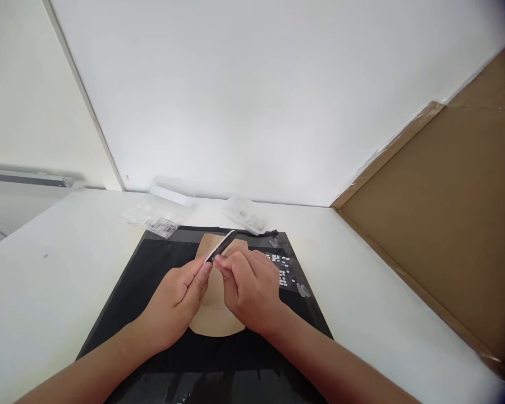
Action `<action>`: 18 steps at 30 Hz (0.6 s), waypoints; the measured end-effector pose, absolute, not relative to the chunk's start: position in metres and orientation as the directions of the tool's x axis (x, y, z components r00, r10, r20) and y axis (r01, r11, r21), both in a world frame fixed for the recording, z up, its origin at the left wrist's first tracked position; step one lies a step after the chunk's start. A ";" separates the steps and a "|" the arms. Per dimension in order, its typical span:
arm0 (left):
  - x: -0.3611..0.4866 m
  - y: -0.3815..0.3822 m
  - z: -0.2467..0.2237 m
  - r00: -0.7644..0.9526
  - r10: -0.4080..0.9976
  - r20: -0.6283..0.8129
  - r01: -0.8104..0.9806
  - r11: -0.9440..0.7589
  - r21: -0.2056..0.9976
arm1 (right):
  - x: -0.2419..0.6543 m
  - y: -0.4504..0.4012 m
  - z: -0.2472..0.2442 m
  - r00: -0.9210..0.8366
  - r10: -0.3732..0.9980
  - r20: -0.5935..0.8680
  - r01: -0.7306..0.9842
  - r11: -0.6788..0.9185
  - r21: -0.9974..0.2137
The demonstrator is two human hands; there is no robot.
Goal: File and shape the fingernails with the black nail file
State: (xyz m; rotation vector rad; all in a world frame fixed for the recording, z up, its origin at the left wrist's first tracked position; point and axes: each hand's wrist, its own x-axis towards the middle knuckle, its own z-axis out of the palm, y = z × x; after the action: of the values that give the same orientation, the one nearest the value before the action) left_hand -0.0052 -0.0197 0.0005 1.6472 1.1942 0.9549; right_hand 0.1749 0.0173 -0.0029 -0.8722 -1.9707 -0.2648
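Observation:
My left hand point(184, 297) is closed around the lower end of a slim flat bar point(224, 244) with a dark face and a pale edge. The bar tilts up to the right, its rounded far end free. My right hand point(252, 286) is closed too, thumb and finger pinched together against the bar's face close to the left thumb. Whatever sits in that pinch is too small or hidden to name. Beneath both hands lies a tan sheet with curved ends point(216, 322), partly covered by them, on a black mat point(160, 280).
Small white pieces point(283, 278) and clear oval bits point(303, 290) lie at the mat's right side. Behind the mat are a clear plastic bag point(162, 224), a clear tray point(246, 214) and a clear lid-like piece point(172, 193). A cardboard panel point(437, 213) borders the white table's right side.

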 end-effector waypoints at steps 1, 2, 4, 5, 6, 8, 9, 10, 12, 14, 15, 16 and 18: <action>-0.005 -0.020 0.001 0.248 0.965 0.090 0.304 -0.166 0.938 | 0.175 0.017 -0.003 -0.307 0.460 0.833 0.695 0.706 -0.134; -0.005 -0.020 0.001 0.249 0.965 0.088 0.307 -0.165 0.937 | 0.176 0.018 -0.002 -0.285 0.457 0.843 0.719 0.683 -0.127; -0.004 -0.021 0.002 0.247 0.965 0.084 0.313 -0.162 0.936 | 0.178 0.022 -0.002 -0.245 0.465 0.851 0.748 0.649 -0.139; -0.004 -0.022 0.002 0.246 0.966 0.080 0.313 -0.157 0.937 | 0.180 0.023 -0.002 -0.240 0.474 0.847 0.751 0.644 -0.148; -0.003 -0.022 0.003 0.248 0.966 0.073 0.311 -0.151 0.938 | 0.181 0.025 -0.003 -0.249 0.485 0.838 0.745 0.649 -0.154; -0.002 -0.023 0.003 0.257 0.965 0.061 0.297 -0.139 0.945 | 0.182 0.025 -0.002 -0.272 0.495 0.825 0.730 0.664 -0.158; -0.002 -0.024 0.004 0.261 0.964 0.056 0.285 -0.132 0.950 | 0.183 0.025 -0.002 -0.265 0.492 0.829 0.731 0.663 -0.160; -0.001 -0.024 0.005 0.263 0.963 0.051 0.271 -0.124 0.955 | 0.183 0.025 -0.001 -0.248 0.488 0.837 0.737 0.656 -0.164; 0.000 -0.025 0.006 0.262 0.965 0.034 0.246 -0.101 0.964 | 0.183 0.024 0.000 -0.216 0.481 0.850 0.749 0.640 -0.172; 0.000 -0.025 0.008 0.260 0.966 0.014 0.236 -0.077 0.969 | 0.182 0.024 0.001 -0.242 0.490 0.838 0.738 0.654 -0.169; 0.001 -0.025 0.009 0.259 0.966 0.005 0.234 -0.068 0.970 | 0.182 0.024 0.002 -0.268 0.495 0.827 0.725 0.668 -0.165; 0.001 -0.025 0.009 0.261 0.965 -0.001 0.231 -0.061 0.971 | 0.182 0.023 0.002 -0.280 0.495 0.822 0.718 0.677 -0.163; 0.001 -0.026 0.010 0.271 0.963 -0.008 0.221 -0.054 0.974 | 0.182 0.023 0.004 -0.251 0.491 0.834 0.730 0.662 -0.170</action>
State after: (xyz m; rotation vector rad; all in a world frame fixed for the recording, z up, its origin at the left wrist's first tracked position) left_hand 0.0013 -0.0260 0.0096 1.5087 1.1497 0.9026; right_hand 0.1824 0.0229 0.0036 -0.9584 -1.9129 -0.3110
